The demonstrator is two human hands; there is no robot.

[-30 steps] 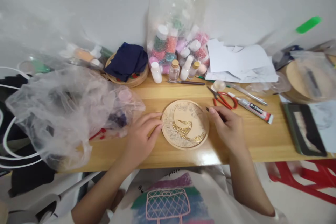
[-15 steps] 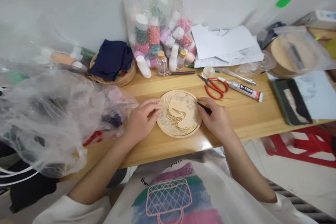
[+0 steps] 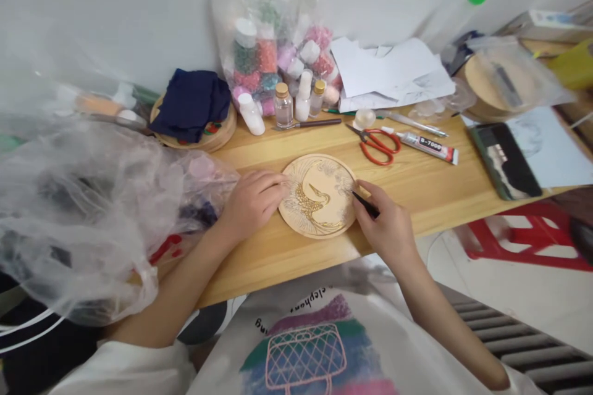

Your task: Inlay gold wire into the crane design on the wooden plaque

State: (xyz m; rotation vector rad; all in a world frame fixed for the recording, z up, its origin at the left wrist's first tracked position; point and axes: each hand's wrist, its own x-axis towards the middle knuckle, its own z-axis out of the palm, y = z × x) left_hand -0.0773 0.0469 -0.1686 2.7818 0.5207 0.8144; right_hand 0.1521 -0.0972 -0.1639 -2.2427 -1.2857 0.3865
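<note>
A round pale wooden plaque [image 3: 338, 185] lies flat on the table in front of me. It carries a gold long-beaked bird, with fine dark line drawing around it. My left hand [image 3: 252, 203] grips the plaque's left rim, fingers bent together. On the other side, my right hand [image 3: 386, 222] is closed around a slim black pointed tool [image 3: 365, 203], its tip at the plaque's right edge. Whether the tool is a pair of tweezers or a pen I cannot tell, since the fingers hide part of it.
Beyond the plaque lie red-handled scissors [image 3: 380, 147], a glue tube [image 3: 428, 147] and a dark-handled tool [image 3: 319, 123]. Small bottles [image 3: 284, 106] stand before a bag of coloured jars [image 3: 245, 52]. Plastic bags [image 3: 92, 210] crowd the left; a phone [image 3: 504, 160] lies right.
The camera view has shifted slightly. The black tool now shows more of its length in my right hand, and that hand sits a little lower beside the plaque. My left hand stays at the rim.
</note>
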